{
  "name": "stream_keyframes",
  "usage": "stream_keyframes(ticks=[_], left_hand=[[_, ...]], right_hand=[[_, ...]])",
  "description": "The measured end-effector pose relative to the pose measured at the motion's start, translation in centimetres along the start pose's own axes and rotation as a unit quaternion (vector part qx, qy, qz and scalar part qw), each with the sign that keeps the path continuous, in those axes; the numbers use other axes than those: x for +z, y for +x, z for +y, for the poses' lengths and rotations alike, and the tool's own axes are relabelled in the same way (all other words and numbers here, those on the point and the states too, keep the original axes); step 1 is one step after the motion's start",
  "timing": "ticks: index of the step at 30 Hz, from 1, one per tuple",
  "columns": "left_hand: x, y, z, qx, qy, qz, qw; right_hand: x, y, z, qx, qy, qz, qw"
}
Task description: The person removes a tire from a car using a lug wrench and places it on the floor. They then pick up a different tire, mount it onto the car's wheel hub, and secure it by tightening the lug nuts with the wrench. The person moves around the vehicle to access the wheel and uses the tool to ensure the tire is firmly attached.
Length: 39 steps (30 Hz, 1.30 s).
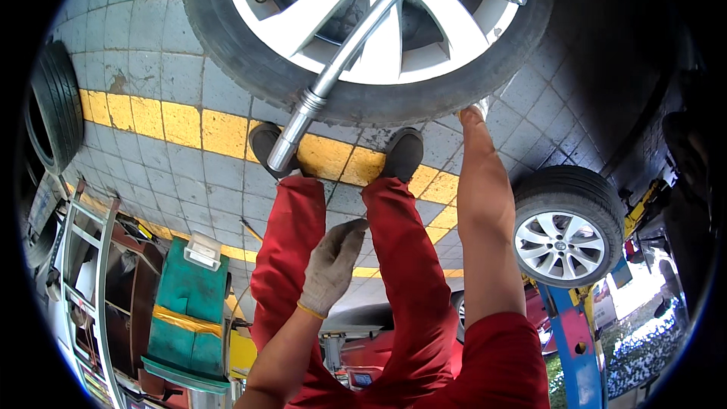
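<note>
The silver wheel (379,38) lies ahead of the shoes, its spoked face turned up toward the camera. Across it, seen from above, slants a chrome bar (356,42), its long axis running from upper right to lower left, the thicker cylindrical end pointing lower left past the tire's edge. The right hand (475,113) is at the tire's near right edge (its fingers are hidden there, so I cannot tell their state). The gloved left hand (332,266) hangs before the thighs, fingers pressed together and bent; any pinch is unclear. Grey floor tiles (170,76) carry a yellow stripe (180,124); a second wheel (560,246) stands right, a green cabinet (185,295) left.
</note>
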<state>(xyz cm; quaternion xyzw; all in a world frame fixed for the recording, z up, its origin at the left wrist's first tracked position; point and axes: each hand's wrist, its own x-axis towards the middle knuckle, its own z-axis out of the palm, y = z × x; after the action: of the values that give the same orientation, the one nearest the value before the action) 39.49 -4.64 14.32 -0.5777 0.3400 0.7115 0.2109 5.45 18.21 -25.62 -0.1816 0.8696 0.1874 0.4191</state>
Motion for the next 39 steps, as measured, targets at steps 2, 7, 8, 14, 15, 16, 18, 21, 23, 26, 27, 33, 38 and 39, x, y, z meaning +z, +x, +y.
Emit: stream_keyframes(ticks=[2,7,8,14,15,16,18,21,23,26,27,33,38,39], left_hand=[[0.0,0.1,-0.3,-0.008,-0.023,-0.009,1.0],[0.2,0.5,0.1,0.01,0.011,-0.015,1.0],[0.2,0.4,0.3,0.012,0.018,-0.015,1.0],[-0.2,0.2,1.8,0.013,0.031,-0.002,0.999],[-0.1,0.6,2.1,0.071,0.066,0.028,0.995],[0.0,0.9,2.4,0.125,0.102,0.062,0.985],[0.0,2.2,1.6,0.286,0.147,0.153,0.934],[-1.7,3.8,6.4,0.37,0.304,0.315,0.82],[-2.3,5.7,11.6,0.404,0.383,0.333,0.761],[-3.2,10.7,12.7,0.278,0.425,0.299,0.808],[-3.9,12.0,12.2,0.244,0.424,0.273,0.829],[-6.0,3.3,18.1,0.185,0.492,0.149,0.838],[-13.0,-13.1,16.8,0.202,0.424,0.137,0.872],[-15.2,-18.1,17.0,0.179,0.439,0.122,0.872]], right_hand=[[-1.0,-0.7,-0.2,-0.012,-0.055,-0.025,0.998],[-5.0,-2.4,-0.6,-0.064,-0.191,-0.104,0.974],[-5.5,-2.9,-0.8,-0.076,-0.215,-0.118,0.967],[-5.1,-3.3,-0.2,0.013,0.088,-0.16,0.983],[-3.6,-2.9,2.5,0.104,0.362,-0.107,0.92],[-1.9,-3.7,4.7,0.119,0.46,-0.061,0.878],[0.2,-6.6,7.8,0.057,0.491,0.033,0.869],[-3.6,-15.0,1.7,0.194,0.612,-0.099,0.76],[-5.2,-21.8,0.4,0.185,0.631,-0.082,0.749],[-5.6,-30.5,1.3,0.099,0.647,-0.129,0.745],[-6.3,-33.5,1.1,0.068,0.643,-0.133,0.751],[-16.3,-46.4,-5.7,0.267,0.759,-0.157,0.573],[-25.5,-51.8,-8.5,0.182,0.841,-0.098,0.5],[-28.1,-52.8,-9.3,0.135,0.859,-0.099,0.483]])
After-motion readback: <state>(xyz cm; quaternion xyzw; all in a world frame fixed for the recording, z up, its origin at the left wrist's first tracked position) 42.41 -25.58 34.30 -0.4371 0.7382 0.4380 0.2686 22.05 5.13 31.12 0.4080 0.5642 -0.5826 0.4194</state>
